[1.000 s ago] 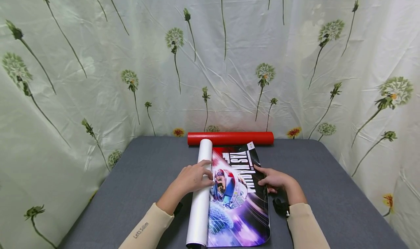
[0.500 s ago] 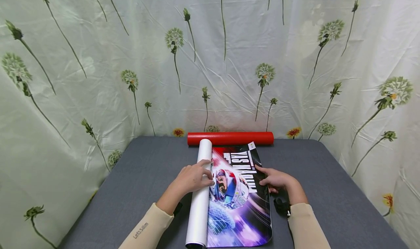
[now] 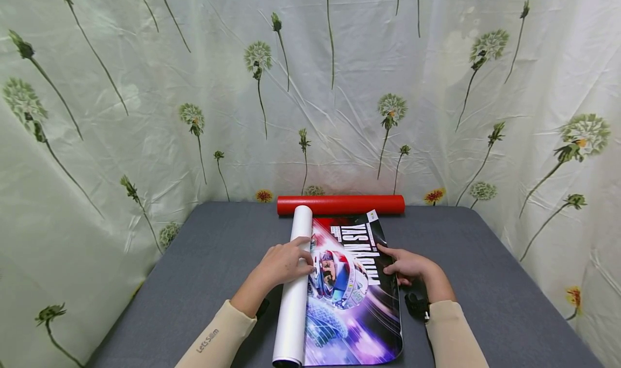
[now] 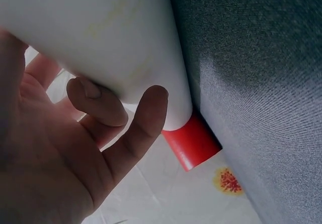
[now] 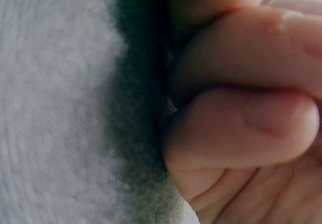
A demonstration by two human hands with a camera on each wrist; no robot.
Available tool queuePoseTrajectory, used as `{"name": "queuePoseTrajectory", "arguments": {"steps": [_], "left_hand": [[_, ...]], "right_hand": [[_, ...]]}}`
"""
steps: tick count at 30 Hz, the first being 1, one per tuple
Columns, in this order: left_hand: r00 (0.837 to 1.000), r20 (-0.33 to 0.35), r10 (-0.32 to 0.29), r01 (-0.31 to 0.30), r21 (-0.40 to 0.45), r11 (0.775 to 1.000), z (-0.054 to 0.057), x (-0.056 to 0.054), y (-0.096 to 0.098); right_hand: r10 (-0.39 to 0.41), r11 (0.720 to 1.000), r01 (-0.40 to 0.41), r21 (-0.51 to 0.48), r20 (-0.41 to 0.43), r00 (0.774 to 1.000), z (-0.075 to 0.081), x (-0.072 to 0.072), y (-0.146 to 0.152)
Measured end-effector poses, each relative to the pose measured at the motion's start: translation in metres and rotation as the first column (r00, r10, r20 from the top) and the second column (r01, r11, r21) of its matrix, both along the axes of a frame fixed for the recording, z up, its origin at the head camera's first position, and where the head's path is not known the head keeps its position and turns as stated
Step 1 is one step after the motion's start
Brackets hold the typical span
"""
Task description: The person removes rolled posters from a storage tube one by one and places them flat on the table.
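A glossy poster [image 3: 359,330] with a racing helmet print lies partly unrolled on the grey table, its left part still a white roll [image 3: 290,325]. My left hand [image 3: 285,263] holds that roll near its middle, fingers curved over the top; the left wrist view shows the thumb and fingers against the white roll [image 4: 105,27]. At the poster's right edge, my right hand [image 3: 411,264] pinches the sheet, thumb and forefinger spread on the print. Curled fingers [image 5: 241,128] of this hand fill the right wrist view, close to the grey cloth.
Behind the poster a red tube [image 3: 349,204] lies crosswise near the table's back edge, close to the roll's far end. The grey table [image 3: 485,282] extends to both sides. A curtain [image 3: 310,98] printed with dandelions hangs at the back and sides.
The roll under my left hand has shifted very slightly left. My right hand and the poster's right edge have moved a touch to the right. The red tube has stayed put.
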State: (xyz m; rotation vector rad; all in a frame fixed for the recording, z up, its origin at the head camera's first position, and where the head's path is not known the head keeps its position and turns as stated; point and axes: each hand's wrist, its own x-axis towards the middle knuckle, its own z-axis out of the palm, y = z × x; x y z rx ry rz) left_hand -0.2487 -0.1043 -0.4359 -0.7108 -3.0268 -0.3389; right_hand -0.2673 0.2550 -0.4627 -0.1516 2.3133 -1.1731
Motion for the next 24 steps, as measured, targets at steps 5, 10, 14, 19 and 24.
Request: {"name": "queuePoseTrajectory", "arguments": {"steps": [5,10,14,19,24], "left_hand": [[1.0,-0.014,0.006,-0.006,-0.015,1.0,-0.0003,0.0004,-0.0003],[1.0,0.004,0.017,-0.017,-0.005,1.0,0.0006,0.0008,0.0],[0.999,0.026,0.031,-0.031,0.004,1.0,0.0011,-0.0001,0.0004],[1.0,-0.007,0.024,-0.024,-0.01,1.0,0.0014,0.0,-0.0011],[1.0,-0.021,0.024,-0.024,-0.03,0.999,0.001,0.0006,-0.0018]], "right_hand": [[-0.002,1.0,0.002,0.005,0.0,1.0,-0.0001,-0.0002,0.0001],[-0.004,1.0,0.004,0.007,0.0,1.0,0.0,0.0003,-0.0001],[-0.005,1.0,0.005,0.004,0.001,1.0,-0.0001,0.0002,-0.0001],[-0.008,1.0,0.008,0.001,0.002,1.0,-0.0001,0.0006,0.0001],[-0.003,1.0,0.003,-0.004,0.0,1.0,-0.0001,0.0007,0.0015]]}}
